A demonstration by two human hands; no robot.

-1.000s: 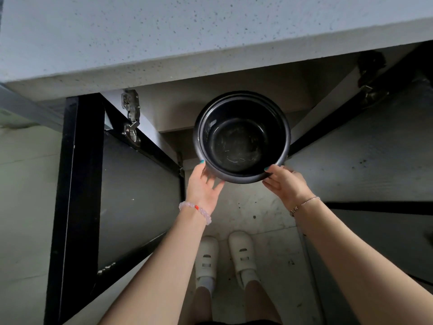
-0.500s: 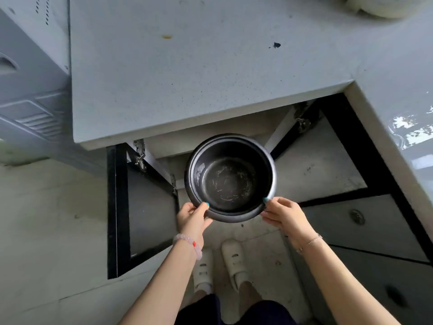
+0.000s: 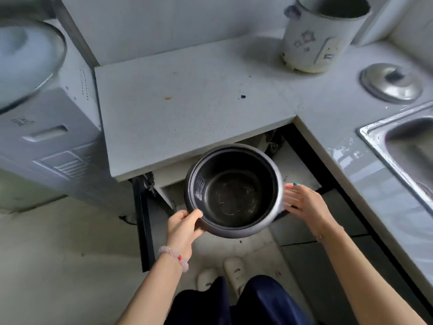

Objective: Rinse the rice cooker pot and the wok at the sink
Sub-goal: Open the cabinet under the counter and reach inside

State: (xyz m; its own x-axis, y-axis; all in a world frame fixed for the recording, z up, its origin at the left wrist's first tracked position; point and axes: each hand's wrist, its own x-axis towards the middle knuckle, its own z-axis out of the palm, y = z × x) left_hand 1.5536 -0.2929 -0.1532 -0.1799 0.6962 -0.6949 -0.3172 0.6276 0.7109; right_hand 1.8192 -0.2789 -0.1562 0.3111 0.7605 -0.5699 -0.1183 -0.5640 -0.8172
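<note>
Pot [image 3: 234, 191] in left hand [image 3: 184, 227], right hand [image 3: 304, 202] blurred — sink [image 3: 372, 135] cropped

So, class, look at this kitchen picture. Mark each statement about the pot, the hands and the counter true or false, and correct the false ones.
1. The left hand grips the rim of the rice cooker pot. True.
2. The pot rests in the sink. False: it is held in the air in front of the counter, with the sink off to the right.
3. A metal lid lies on the counter. True.
4. The pot is brimful of water. False: its dark bottom shows, with only pale marks.
5. The right hand holds the lid. False: it is at the pot's right side.
</note>
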